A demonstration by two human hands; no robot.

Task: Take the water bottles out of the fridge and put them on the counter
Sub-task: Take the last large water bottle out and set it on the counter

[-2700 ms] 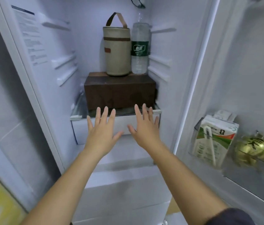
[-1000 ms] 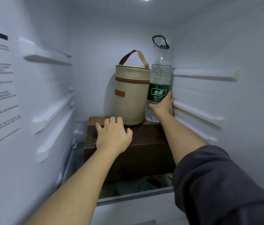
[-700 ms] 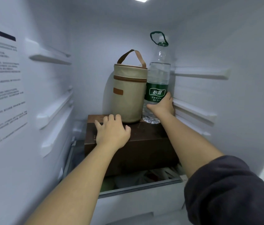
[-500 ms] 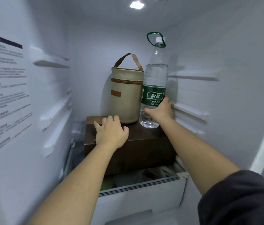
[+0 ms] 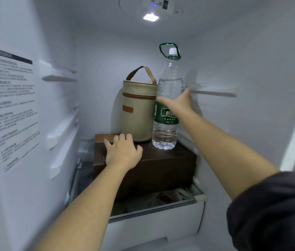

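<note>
- Plastic water bottle, clear with a green label, stands upright on a brown box at frame centre, inside the fridge.
- Right hand, blurred, is spread wide at the bottle's upper label: thumb across the front, fingers straight toward the right; contact cannot be told.
- Left hand lies palm down on the box top, fingers lightly bent, holding nothing.
- Beige zip pouch stands just left of the bottle; a white drawer sits below the box.

L hand palm down, fingers bent; R hand raised, fingers spread, blurred.
</note>
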